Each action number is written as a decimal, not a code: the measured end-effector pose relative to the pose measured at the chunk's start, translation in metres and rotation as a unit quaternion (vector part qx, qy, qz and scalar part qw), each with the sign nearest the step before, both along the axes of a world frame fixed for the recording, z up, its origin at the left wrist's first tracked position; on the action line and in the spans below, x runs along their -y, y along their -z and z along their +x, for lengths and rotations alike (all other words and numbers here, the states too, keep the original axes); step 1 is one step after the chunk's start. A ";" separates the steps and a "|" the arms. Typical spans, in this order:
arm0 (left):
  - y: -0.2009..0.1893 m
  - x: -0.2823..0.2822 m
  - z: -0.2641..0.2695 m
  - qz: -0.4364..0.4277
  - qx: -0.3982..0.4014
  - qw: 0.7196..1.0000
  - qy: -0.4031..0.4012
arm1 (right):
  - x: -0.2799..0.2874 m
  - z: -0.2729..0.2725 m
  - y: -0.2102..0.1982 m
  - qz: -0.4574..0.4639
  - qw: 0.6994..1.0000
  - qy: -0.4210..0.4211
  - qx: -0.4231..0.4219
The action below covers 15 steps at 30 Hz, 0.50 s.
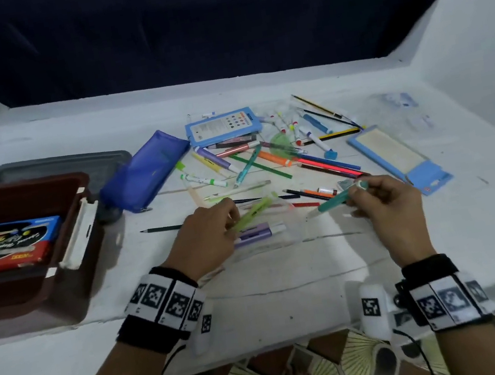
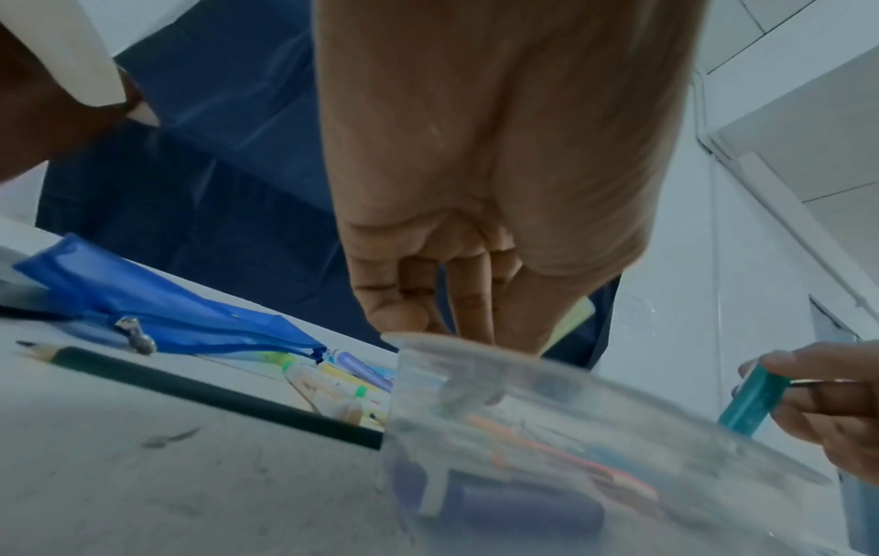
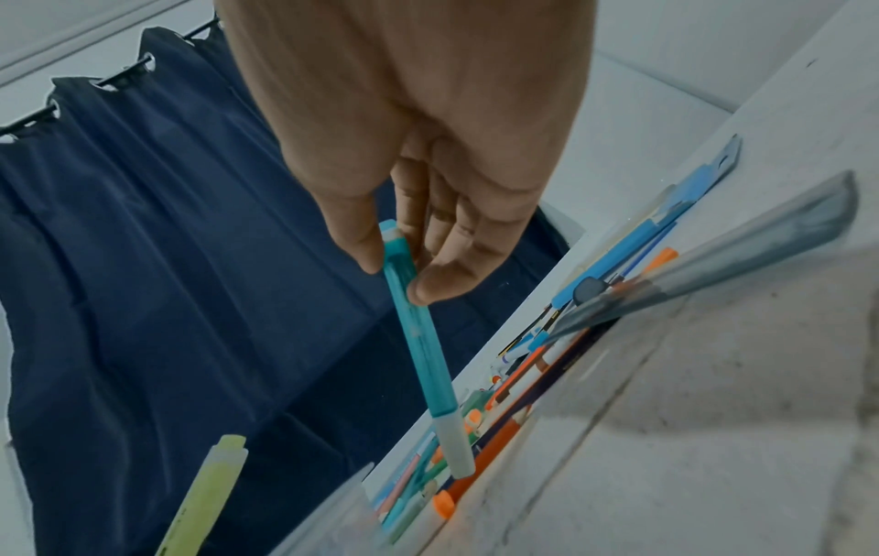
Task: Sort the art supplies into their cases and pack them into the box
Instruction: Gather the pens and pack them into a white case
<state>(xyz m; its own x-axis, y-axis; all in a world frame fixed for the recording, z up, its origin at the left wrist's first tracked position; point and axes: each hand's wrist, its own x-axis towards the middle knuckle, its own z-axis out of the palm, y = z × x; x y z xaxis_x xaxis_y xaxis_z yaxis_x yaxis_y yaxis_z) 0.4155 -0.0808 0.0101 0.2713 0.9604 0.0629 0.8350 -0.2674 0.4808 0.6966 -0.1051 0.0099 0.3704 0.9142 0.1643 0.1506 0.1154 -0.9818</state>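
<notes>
My left hand [image 1: 214, 230] pinches a light green highlighter [image 1: 255, 212] just above a clear plastic case [image 1: 275, 235] that lies on the white table and holds a purple marker [image 1: 254, 234]. To its right, my right hand [image 1: 372, 196] pinches a teal highlighter [image 1: 335, 201] by its upper end, cap pointing down-left toward the case. In the right wrist view, thumb and fingers [image 3: 428, 278] grip the teal highlighter [image 3: 418, 338]. Seen from the left wrist, the clear case [image 2: 523, 413] sits under my fingers [image 2: 394, 312]. Loose markers and pencils [image 1: 267, 157] lie scattered behind.
A brown box [image 1: 69, 282] at the left holds a pack of coloured pencils [image 1: 3, 244]. A blue zip pouch [image 1: 145, 171] lies beside it. Two light blue cases [image 1: 222, 126] [image 1: 397, 152] flank the pile. A dark green pencil [image 1: 161, 229] lies left of my left hand.
</notes>
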 end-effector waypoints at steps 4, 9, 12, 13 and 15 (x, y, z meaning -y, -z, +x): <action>-0.010 -0.003 -0.003 0.026 -0.001 1.000 0.003 | 0.000 0.001 0.001 0.002 1.000 -0.013 0.020; -0.019 -0.003 -0.006 0.003 -0.033 0.999 0.025 | -0.002 -0.003 -0.001 -0.007 0.999 -0.027 0.020; -0.020 -0.004 -0.006 -0.017 -0.068 0.997 0.033 | -0.002 -0.005 -0.001 -0.008 0.999 -0.037 0.021; -0.021 -0.005 -0.005 -0.020 -0.072 0.997 0.030 | -0.002 -0.006 -0.001 -0.008 0.999 -0.040 0.021; -0.021 -0.005 -0.004 -0.032 -0.051 0.998 0.031 | -0.001 -0.006 -0.002 -0.008 0.999 -0.044 0.020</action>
<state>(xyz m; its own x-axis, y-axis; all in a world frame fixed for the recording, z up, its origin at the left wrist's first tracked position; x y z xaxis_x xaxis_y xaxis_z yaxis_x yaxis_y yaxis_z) 0.4116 -0.0760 0.0312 0.3321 0.9428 -0.0296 0.8632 -0.2911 0.4124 0.6905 -0.1039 0.0115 0.2810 0.9457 0.1632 0.1802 0.1150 -0.9769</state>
